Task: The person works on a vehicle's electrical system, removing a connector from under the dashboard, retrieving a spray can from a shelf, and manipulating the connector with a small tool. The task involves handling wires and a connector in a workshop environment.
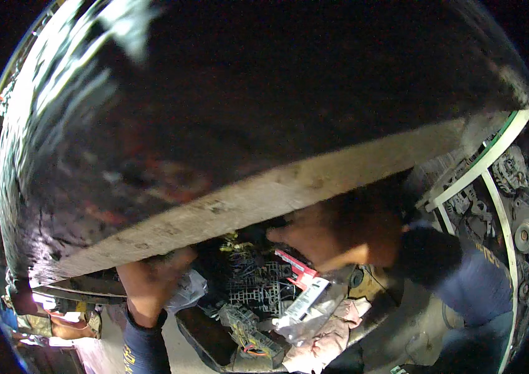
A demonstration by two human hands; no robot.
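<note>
Left hand (152, 283): raised, fingers curled up under the lower edge of the big dark panel (227, 112), gripping or bracing the pale worn rim (277, 193). Fingertips hidden behind that rim, so exact grip unclear. Dark sleeve with yellow lettering at the wrist.

Right hand (327, 240): also just under the pale rim, right of the left hand. Fingers bent, tips pointing left toward the wiring; blurred and part-shadowed, cannot tell whether pinching anything or only touching. Dark blue sleeve running off to the right.

Directly below the rim, between both hands: open fuse and relay box (258, 283), grid of dark sockets, yellow and mixed-colour wires (236, 243) bunched at its top, close to the right fingertips. More connectors and wire ends (245, 330) lower down.

Below the right hand: red-and-white flat packet (298, 268), with a white strip-shaped item (305, 302) beside it, both lying on clear plastic wrap. Pinkish rag (333, 333) under that. Crumpled pale plastic bag (186, 290) just right of the left wrist.

Far right of the rim: white-painted metal frame (489, 162) with alternator-type parts (520, 230) stacked behind it.

Panel fills the upper view, motion-blurred.
</note>
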